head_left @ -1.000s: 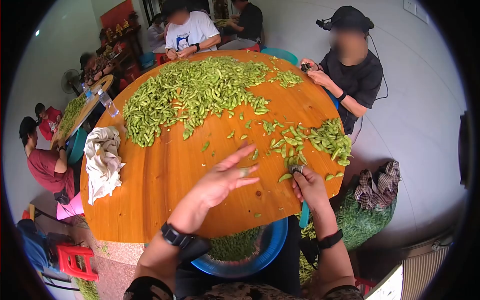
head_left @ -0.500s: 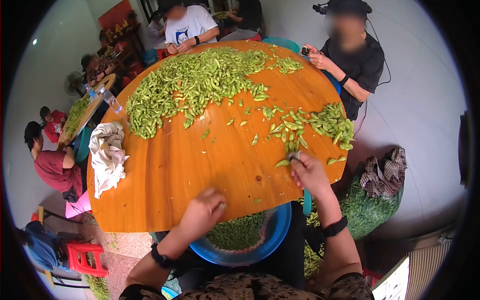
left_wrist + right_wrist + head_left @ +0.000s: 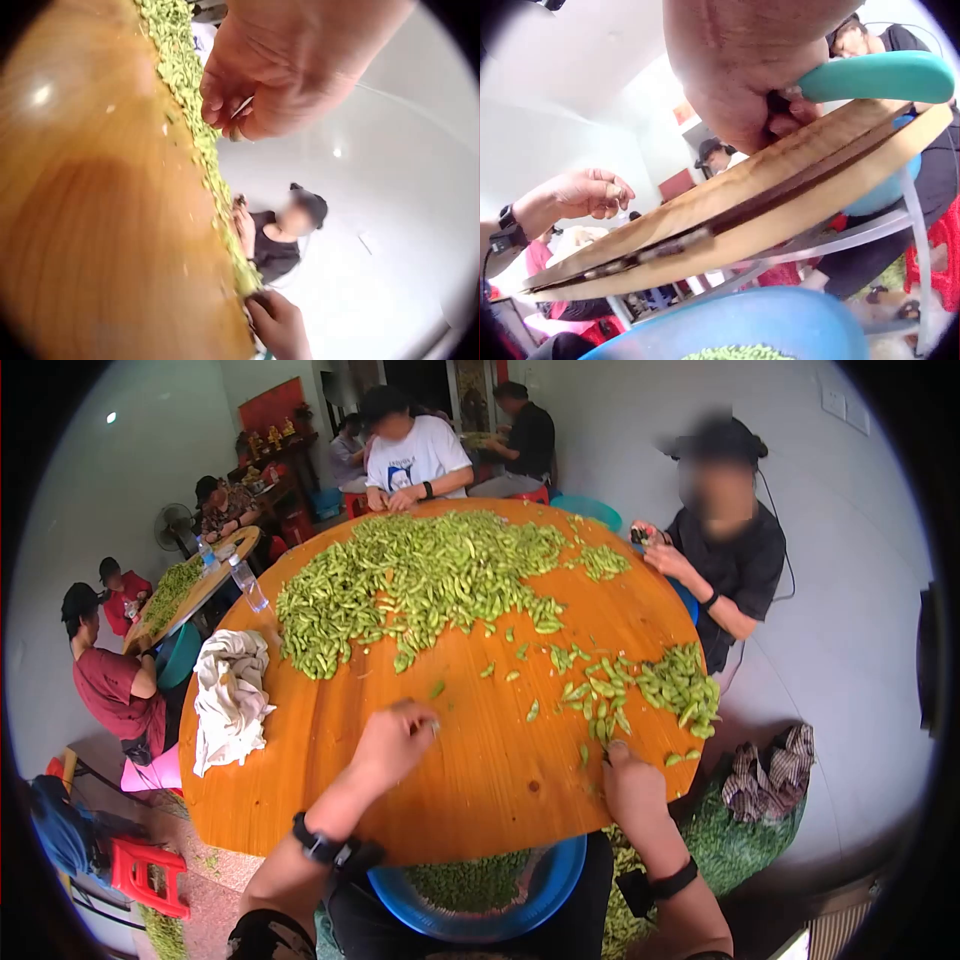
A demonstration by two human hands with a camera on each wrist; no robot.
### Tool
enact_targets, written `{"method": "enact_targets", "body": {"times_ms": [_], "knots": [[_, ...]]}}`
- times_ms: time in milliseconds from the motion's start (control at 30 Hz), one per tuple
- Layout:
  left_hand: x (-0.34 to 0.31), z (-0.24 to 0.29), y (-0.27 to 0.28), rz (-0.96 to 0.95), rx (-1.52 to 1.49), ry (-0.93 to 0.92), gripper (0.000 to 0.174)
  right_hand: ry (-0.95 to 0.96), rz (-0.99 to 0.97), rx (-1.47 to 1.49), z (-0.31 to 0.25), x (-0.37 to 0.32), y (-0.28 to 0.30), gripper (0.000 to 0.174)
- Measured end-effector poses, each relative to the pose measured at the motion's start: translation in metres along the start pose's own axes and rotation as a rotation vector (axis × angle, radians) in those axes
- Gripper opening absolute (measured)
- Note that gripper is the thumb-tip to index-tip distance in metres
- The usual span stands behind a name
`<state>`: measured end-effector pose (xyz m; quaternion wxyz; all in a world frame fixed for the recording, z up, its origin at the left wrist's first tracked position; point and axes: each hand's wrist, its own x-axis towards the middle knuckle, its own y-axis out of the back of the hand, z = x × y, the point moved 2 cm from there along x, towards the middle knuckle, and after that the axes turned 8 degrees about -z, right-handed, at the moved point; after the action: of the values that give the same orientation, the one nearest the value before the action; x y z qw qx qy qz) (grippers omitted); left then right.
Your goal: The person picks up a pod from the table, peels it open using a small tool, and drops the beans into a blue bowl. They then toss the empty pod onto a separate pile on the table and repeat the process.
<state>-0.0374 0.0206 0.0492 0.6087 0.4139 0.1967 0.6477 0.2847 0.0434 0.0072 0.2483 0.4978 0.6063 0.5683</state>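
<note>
My left hand (image 3: 395, 742) hangs over the middle of the round wooden table (image 3: 330, 790), its fingers loosely bent. In the left wrist view a gap shows between thumb and fingers (image 3: 214, 105), with nothing seen between them. A covering wraps one digit of that hand. At the table's right front edge, my right hand (image 3: 636, 790) grips a tool by its teal handle (image 3: 877, 77); the tool's other end is hidden. Green soybean pods (image 3: 603, 695) lie just beyond the right fingertips, beside a small heap of pods (image 3: 680, 685).
A large heap of pods (image 3: 420, 565) covers the table's far half. A blue basin (image 3: 568, 882) with green beans sits below the front edge. A white cloth (image 3: 228, 705) and a water bottle (image 3: 247, 582) lie left. One person (image 3: 735, 540) sits right, another (image 3: 420, 460) opposite.
My left hand, spread over the table a second ago, drew back curled near the basin and is now farther out over the table. The right hand stays by the pods, gripping its tool.
</note>
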Motion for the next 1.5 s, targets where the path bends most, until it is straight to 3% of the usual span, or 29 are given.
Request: {"method": "enact_targets", "body": {"times_ms": [67, 167, 267, 333, 400, 467, 567, 700, 800, 833, 867, 900, 967, 1033, 1133, 1300, 1367, 1500], "knots": [[0.039, -0.033, 0.007, 0.056, 0.129, 0.174, 0.017, -0.029, 0.062, -0.078, 0.008, 0.002, -0.002, 0.013], [0.081, -0.078, 0.006, 0.148, 0.396, 0.057, 0.023, -0.064, -0.043, -0.236, 0.001, -0.003, -0.006, 0.013], [0.106, -0.107, -0.003, 0.092, 0.451, 0.055, 0.027, -0.065, -0.055, -0.205, 0.001, -0.002, -0.005, 0.014], [0.109, -0.104, -0.004, 0.077, 0.500, 0.081, 0.025, -0.080, -0.068, -0.213, -0.001, -0.002, -0.004, 0.014], [0.104, -0.101, -0.008, -0.115, 0.397, 0.344, 0.017, -0.090, -0.083, -0.218, -0.003, -0.001, -0.003, 0.014], [0.083, -0.093, -0.017, -0.066, 0.362, 0.157, 0.011, -0.103, -0.114, -0.219, -0.004, -0.002, -0.003, 0.015], [0.059, -0.076, -0.016, -0.116, 0.317, 0.099, 0.015, -0.062, -0.067, -0.204, -0.005, -0.002, -0.001, 0.016], [0.052, -0.062, -0.012, -0.123, 0.359, 0.154, 0.016, -0.087, -0.148, -0.201, -0.001, 0.000, 0.001, 0.012], [0.049, -0.035, -0.002, -0.083, 0.291, 0.065, 0.013, 0.038, -0.005, 0.214, -0.009, 0.012, 0.020, 0.005], [0.044, -0.025, -0.002, -0.170, -0.096, 0.204, 0.015, 0.029, -0.017, 0.216, -0.015, 0.017, 0.023, 0.005], [0.040, -0.017, -0.005, -0.254, -0.484, 0.340, 0.017, 0.119, -0.024, 0.424, -0.023, 0.022, 0.026, 0.006], [0.035, -0.010, -0.008, -0.269, -0.488, 0.342, 0.017, 0.206, -0.026, 0.631, -0.033, 0.026, 0.030, 0.007], [0.019, 0.000, -0.020, -0.246, -0.823, 0.381, 0.023, -0.118, -0.388, 0.964, -0.058, 0.031, 0.036, 0.010], [0.007, 0.005, -0.034, -0.255, -0.912, 0.370, 0.026, -0.287, -0.564, 1.190, -0.074, 0.037, 0.007, 0.014], [-0.001, 0.010, -0.045, -0.285, -1.081, 0.355, 0.028, -0.364, -0.631, 1.358, -0.094, 0.041, -0.015, 0.017], [-0.011, -0.007, -0.048, -0.423, -1.079, 0.413, 0.031, -0.403, -0.627, 1.507, -0.099, 0.037, -0.023, 0.017], [-0.008, -0.002, -0.050, -0.424, -1.054, 0.277, 0.028, -0.371, -0.473, 1.453, -0.101, 0.037, -0.024, 0.015], [-0.009, -0.011, -0.053, -0.464, -1.165, 0.266, 0.024, -0.347, -0.489, 1.423, -0.113, 0.035, -0.027, 0.013]]}}
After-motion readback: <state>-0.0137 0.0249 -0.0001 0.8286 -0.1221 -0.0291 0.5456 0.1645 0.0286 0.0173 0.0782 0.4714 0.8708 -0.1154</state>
